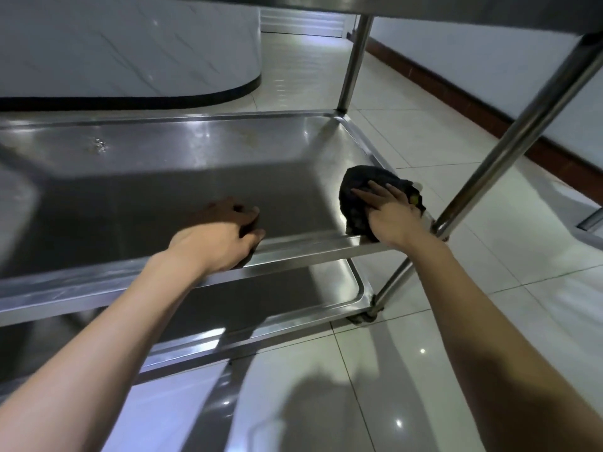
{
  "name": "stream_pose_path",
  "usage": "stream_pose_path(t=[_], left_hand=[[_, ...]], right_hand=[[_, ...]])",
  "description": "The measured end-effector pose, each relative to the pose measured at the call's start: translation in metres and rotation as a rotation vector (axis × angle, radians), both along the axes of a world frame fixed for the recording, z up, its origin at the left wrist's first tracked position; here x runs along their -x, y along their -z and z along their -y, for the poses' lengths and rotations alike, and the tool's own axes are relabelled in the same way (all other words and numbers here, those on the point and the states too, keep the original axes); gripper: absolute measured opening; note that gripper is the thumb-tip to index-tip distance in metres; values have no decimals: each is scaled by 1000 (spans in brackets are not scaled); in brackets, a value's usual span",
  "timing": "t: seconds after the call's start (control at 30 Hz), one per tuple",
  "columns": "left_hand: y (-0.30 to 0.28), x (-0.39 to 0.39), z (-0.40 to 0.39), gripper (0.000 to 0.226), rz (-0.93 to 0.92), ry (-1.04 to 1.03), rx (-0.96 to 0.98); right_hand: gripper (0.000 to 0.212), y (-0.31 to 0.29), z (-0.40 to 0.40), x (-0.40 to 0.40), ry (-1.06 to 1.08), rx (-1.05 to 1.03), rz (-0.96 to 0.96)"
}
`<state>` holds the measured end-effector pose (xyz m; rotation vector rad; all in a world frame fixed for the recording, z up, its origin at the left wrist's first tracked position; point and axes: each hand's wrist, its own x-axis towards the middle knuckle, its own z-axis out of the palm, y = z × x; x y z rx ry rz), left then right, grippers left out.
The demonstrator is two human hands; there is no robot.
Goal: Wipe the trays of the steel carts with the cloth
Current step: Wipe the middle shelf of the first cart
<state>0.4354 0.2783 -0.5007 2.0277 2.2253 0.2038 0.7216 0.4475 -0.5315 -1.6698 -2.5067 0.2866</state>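
While right hand presses cloth flat, frame right, left hand grips middle tray rim; next: sweep leftward.

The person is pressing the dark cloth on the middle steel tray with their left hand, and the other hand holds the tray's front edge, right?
Not quite: the head view shows the right hand pressing the crumpled dark cloth on the middle steel tray. The left hand is the one holding the tray's front edge.
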Motion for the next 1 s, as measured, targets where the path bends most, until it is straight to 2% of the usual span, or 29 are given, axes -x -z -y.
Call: stream_pose_path(t=[0.1,0.2,0.3,0.43,0.53,1.0], left_hand=[[1,3,-2,54,28,6,22],[-2,5,-1,55,66,22,52],[-4,16,22,49,123,-55,70],[3,42,82,38,7,-38,-111],[5,64,116,37,-34,-37,-160],[6,137,205,38,-53,-113,-178]], right_hand=[[49,-2,36,0,-12,-50,82],[47,-6,69,18,80,-84,8],[44,-5,96,44,99,-68,-60],[41,-5,127,80,81,-84,-122],[40,-6,152,111,69,-100,-119],[39,-6,271,273,-198,-143,-105]])
